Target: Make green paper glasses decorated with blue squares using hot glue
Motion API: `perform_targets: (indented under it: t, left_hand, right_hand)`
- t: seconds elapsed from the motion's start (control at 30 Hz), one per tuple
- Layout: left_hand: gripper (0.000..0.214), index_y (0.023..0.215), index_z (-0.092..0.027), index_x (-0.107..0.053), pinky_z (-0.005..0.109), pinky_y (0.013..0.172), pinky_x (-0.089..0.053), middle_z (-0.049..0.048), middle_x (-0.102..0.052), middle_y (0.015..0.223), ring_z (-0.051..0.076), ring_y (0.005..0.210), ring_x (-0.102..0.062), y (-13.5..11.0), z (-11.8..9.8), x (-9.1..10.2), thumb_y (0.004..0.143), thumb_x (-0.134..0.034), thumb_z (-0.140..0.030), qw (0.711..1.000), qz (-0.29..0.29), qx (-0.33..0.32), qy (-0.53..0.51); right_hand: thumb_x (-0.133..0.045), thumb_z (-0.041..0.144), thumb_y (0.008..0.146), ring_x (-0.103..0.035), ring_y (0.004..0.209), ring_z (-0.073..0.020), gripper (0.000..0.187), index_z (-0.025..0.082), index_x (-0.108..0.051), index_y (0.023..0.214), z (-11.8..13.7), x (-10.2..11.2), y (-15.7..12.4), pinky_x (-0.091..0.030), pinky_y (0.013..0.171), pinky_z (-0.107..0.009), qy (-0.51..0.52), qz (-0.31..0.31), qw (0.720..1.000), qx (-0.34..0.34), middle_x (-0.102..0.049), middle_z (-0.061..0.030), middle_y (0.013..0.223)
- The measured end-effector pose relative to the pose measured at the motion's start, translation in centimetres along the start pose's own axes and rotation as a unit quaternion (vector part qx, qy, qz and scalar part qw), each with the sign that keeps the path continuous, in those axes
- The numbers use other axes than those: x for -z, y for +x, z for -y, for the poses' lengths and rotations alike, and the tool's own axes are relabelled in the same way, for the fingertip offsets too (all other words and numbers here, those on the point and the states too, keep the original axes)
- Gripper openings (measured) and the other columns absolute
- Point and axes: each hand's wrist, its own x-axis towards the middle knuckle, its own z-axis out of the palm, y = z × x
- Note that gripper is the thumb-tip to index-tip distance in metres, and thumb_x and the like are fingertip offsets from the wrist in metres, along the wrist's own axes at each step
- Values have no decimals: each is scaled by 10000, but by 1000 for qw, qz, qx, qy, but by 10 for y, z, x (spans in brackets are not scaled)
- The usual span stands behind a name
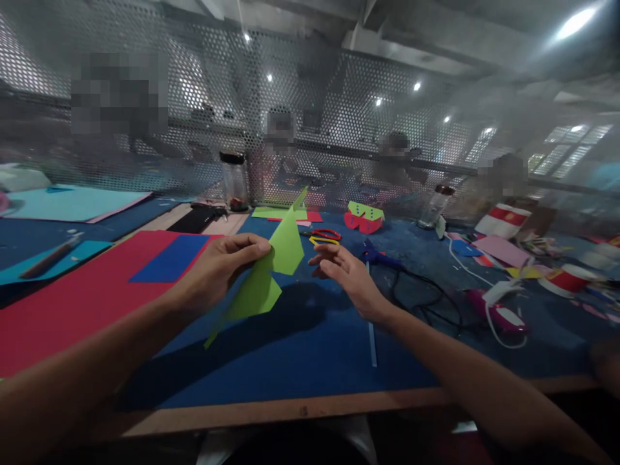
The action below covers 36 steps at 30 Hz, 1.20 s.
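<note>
A bright green cut paper shape, with a notch in its lower edge and a fold, is pinched between the thumb and fingers of my left hand. It hangs tilted above the blue table. To the right of the paper, apart from it, my right hand has its fingers loosely curled and spread, with nothing seen in them. Beyond my right hand lie scissors with red and yellow handles. A blue glue gun rests just past that hand, and a clear glue stick lies below it.
Red card sheets bearing a blue strip cover the left side. A green and red paper mask stands at the back. Glass jars stand by the mesh screen. A black cord and a pink device lie right.
</note>
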Motion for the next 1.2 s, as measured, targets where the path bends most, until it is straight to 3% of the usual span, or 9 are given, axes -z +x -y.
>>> perform_targets:
  t: [0.13,0.33,0.5,0.67,0.8,0.9,1.0,1.1,1.2]
  left_hand:
    - [329,777,-198,-815,219,634,-528,11,-752,781,140,716,-655,2,-16,-8,665,-1019,-431,996,-24,-89,-4]
    - [235,846,-205,-849,266,658,-539,27,-756,812,161,720,-666,5,-24,-25,814,-927,-424,978,52,-182,90]
    - [125,931,-241,-863,335,824,-571,55,-773,935,208,888,-710,8,-8,-28,917,-867,-365,933,65,-311,167]
    - [73,1006,-280,-867,334,761,-535,43,-694,951,194,860,-668,5,7,-29,980,-799,-272,876,41,-408,253]
    - [100,1031,-282,-861,321,749,-508,24,-665,898,185,839,-641,5,14,-27,987,-781,-242,846,5,-437,306]
    - [96,1057,-247,-817,320,756,-498,7,-662,854,181,807,-633,1,17,-26,969,-793,-279,859,-24,-405,312]
    - [185,937,-213,-745,317,724,-484,2,-687,819,179,758,-621,-7,15,-27,919,-829,-377,909,-48,-300,287]
    - [354,758,-204,-731,316,699,-487,22,-717,742,183,718,-630,-15,15,-30,954,-748,-498,967,43,-128,215]
    - [428,770,-197,-797,340,790,-548,58,-769,787,204,785,-686,-20,19,-34,943,-741,-585,989,130,16,66]
  right_hand:
    - [-761,524,980,-746,1106,-236,448,243,-660,1315,2,1,0,-576,1050,-456,-71,-11,997,39,-782,-93,1234]
    - [-754,468,1013,-723,1186,-238,481,271,-611,1428,8,7,1,-567,1108,-472,-153,-59,970,182,-739,-94,1322]
    - [-794,420,1009,-714,1209,-251,418,282,-653,1378,23,6,-6,-578,1097,-466,-228,-88,925,292,-739,-82,1299]
    - [-786,211,1010,-723,1111,-233,200,279,-736,1192,29,-1,-11,-581,1023,-442,-290,-96,878,369,-761,-46,1119]
    - [-740,147,1026,-726,1079,-233,194,281,-732,1166,29,1,-15,-555,978,-448,-333,-71,855,392,-763,-41,1098]
    - [-699,168,1044,-713,1072,-243,245,284,-707,1259,29,5,-19,-516,972,-459,-396,-35,822,408,-765,-53,1142]
    - [-667,181,1050,-701,1038,-240,248,281,-702,1274,30,8,-20,-474,1021,-476,-452,-26,779,435,-780,-48,1137]
    - [-646,161,1055,-700,1019,-218,238,273,-703,1258,29,9,-20,-441,1084,-470,-487,-23,740,463,-793,-34,1118]
    - [-644,150,1072,-702,994,-188,182,258,-711,1203,26,7,-19,-423,1112,-448,-517,-19,706,484,-796,-19,1058]
